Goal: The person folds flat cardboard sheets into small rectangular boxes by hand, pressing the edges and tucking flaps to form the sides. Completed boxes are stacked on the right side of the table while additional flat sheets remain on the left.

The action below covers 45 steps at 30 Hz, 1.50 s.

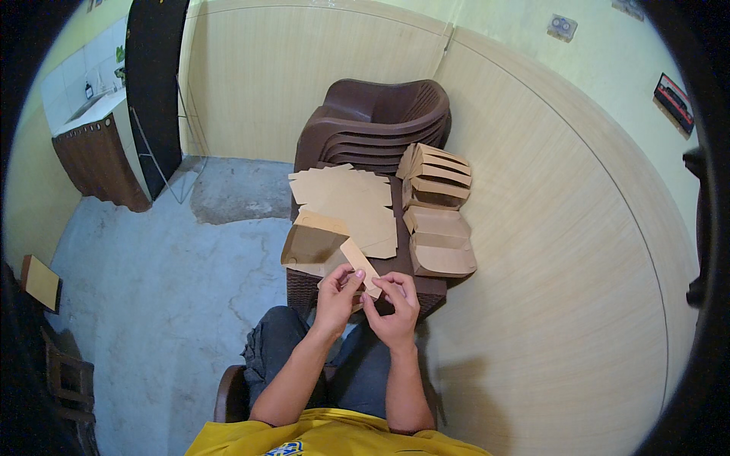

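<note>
A partly folded brown cardboard box (pixel 314 242) is at the near edge of the dark table, its large panel standing up on the left. My left hand (pixel 338 295) is closed on the near part of the box, thumb against a narrow side strip (pixel 360 262). My right hand (pixel 394 304) pinches the near right corner of the same strip between thumb and fingers. Both hands are close together, and they hide the box's lower part. Beyond the box lies a spread of flat cardboard blanks (pixel 350 199).
Right of the blanks, a folded open box (pixel 442 254) stands in front of a nested stack of folded boxes (pixel 437 178). Brown plastic chairs (pixel 372 125) are stacked behind the table (pixel 403 267). A wood-panelled wall (pixel 547 228) runs along the right.
</note>
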Available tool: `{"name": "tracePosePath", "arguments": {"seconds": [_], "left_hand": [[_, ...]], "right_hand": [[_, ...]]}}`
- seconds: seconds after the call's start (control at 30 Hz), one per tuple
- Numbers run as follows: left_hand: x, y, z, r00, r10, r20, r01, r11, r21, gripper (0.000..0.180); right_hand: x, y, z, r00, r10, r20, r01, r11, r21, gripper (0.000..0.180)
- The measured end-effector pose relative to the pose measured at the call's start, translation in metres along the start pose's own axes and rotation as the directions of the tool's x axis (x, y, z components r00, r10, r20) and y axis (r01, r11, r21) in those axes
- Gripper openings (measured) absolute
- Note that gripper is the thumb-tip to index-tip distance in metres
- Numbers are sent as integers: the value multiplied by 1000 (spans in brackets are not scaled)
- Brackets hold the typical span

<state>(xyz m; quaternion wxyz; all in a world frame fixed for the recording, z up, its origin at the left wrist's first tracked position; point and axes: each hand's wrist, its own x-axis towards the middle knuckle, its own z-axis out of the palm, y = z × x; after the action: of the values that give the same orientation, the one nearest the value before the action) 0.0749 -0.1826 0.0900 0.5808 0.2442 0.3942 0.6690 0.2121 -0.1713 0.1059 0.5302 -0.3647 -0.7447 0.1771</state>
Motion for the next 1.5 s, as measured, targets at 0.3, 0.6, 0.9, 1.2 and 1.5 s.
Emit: {"name": "tracePosePath", "arguments": {"seconds": [0.3,0.6,0.9,1.2,1.5], "left_hand": [[-3,-22,-6,980,24,198,-30,999,26,45],[-16,-20,-4,900,359,248,-435,698,569,47],[-9,-31,-7,941,339,-5,-282,791,544,29],[-5,-29,-2,955,276,-109,-165,799,578,25],[-6,-31,-9,980,181,-77,-149,938,312,21]], "right_hand": [[4,5,-5,952,303,-34,-297,947,120,22],[-4,39,3,716,698,30,-680,687,255,20],[-4,30,1,724,670,166,-673,633,381,16],[-4,31,3,812,550,197,-571,673,470,28],[-3,18,5,863,481,153,-502,782,370,43]]}}
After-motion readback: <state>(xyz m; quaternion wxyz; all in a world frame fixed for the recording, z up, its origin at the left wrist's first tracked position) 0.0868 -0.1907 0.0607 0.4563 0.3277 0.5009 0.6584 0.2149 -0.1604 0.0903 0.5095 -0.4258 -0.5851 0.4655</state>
